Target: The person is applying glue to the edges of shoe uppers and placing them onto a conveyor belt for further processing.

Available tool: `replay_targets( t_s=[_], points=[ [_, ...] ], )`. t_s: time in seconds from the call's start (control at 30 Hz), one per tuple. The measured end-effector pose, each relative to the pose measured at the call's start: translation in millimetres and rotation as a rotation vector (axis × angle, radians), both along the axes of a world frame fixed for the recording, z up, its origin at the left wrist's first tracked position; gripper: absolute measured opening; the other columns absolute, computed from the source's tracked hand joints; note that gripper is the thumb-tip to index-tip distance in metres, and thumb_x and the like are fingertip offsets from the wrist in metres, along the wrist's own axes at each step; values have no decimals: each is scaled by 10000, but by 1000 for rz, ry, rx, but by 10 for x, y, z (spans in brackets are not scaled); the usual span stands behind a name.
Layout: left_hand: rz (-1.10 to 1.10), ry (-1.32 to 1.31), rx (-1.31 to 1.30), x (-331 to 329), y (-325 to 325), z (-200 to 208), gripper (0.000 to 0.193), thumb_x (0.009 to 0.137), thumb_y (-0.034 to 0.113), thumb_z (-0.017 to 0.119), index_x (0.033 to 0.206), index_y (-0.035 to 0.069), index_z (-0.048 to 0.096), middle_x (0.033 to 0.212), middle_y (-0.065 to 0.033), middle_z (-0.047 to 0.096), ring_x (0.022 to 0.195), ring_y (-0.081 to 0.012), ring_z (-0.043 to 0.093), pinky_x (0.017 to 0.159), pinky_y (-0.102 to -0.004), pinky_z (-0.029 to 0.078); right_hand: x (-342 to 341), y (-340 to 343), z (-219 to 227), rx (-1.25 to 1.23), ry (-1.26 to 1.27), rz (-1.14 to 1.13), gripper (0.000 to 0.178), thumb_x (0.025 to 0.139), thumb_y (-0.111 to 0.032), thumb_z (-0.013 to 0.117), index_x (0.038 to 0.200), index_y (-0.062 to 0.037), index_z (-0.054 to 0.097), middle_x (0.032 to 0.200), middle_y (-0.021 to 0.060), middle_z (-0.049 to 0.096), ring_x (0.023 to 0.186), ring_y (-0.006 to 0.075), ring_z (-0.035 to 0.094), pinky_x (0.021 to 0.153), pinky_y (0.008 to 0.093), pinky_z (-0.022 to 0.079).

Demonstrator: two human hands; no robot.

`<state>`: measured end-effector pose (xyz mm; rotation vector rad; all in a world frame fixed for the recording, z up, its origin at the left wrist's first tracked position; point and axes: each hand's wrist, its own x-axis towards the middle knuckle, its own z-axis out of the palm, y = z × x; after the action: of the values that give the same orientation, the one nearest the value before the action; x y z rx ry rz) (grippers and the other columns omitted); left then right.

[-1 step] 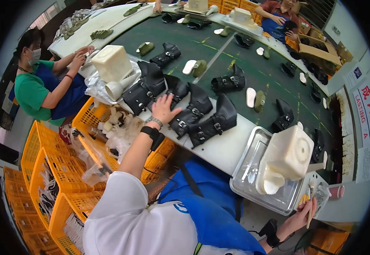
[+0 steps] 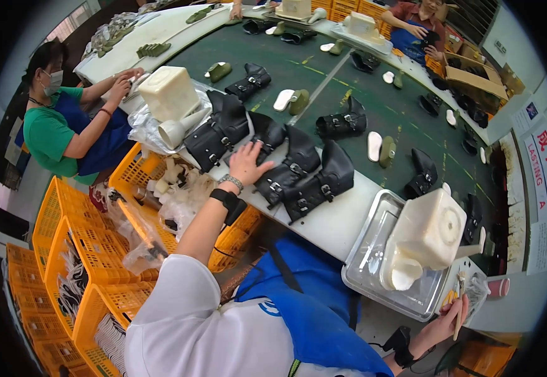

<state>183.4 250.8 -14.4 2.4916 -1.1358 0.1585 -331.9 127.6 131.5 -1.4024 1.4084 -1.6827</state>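
My left hand (image 2: 246, 164), fingers spread, rests on one of several black buckled boots lying in a row on the white table edge. Under its fingertips is a boot (image 2: 267, 133). To the right of it lie another boot (image 2: 298, 160) and the outermost boot (image 2: 325, 182); a further boot (image 2: 217, 132) is on its left. Far to the right, my right hand (image 2: 450, 319) is closed around a thin wooden-handled brush (image 2: 457, 323), beside the metal tray (image 2: 356, 251). On that tray stands a cream plastic container (image 2: 433, 226) with a spout-like cup.
A green conveyor belt (image 2: 273, 69) carries boots, white insoles (image 2: 374, 146) and olive shoe lasts (image 2: 387, 151). Yellow crates (image 2: 85, 251) stand at the left. One co-worker (image 2: 54, 132) works at the left, another (image 2: 418, 31) across the belt. A pink cup (image 2: 499, 288) lies at the right.
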Motion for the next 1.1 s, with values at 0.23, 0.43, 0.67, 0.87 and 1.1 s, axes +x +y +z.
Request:
replay_targets(
  t_s=[0.23,0.43,0.67,0.87,1.1],
  points=[
    [236,-265,-27,509,299,288,705,674,353,690,1268,106,402,1276,-139,408,1193,-336,346,982,-492,265,163,-121,42,27,73,24,272,869,-113,494,1086,48,522,659,-20,399,606,47,349,541,184,285],
    [204,-301,104,578,367,41,789,628,324,721,1305,144,359,1316,-127,367,1231,-329,302,980,-492,256,210,-157,63,17,85,11,269,882,-134,501,1087,37,532,698,-12,454,608,44,367,548,185,306],
    [-329,-95,-311,-664,-362,561,668,657,243,702,1243,97,415,1247,-190,400,1158,-392,360,906,-476,349,-41,-126,-63,-26,11,31,247,867,-80,509,1078,46,536,757,17,531,602,43,412,544,174,333],
    [-198,-188,176,-1668,-1101,349,895,606,357,732,1347,150,274,1282,-198,353,1127,-352,401,900,-438,357,-173,-31,-124,33,-15,40,214,841,-53,530,1033,36,560,707,11,519,587,52,443,535,178,361],
    [-320,15,-10,-1629,-1326,401,924,585,247,717,1352,82,227,980,-171,551,843,-355,553,760,-410,446,-467,35,-256,61,-98,-2,169,841,-32,532,993,27,579,731,9,548,595,51,456,531,176,370]
  ],
)
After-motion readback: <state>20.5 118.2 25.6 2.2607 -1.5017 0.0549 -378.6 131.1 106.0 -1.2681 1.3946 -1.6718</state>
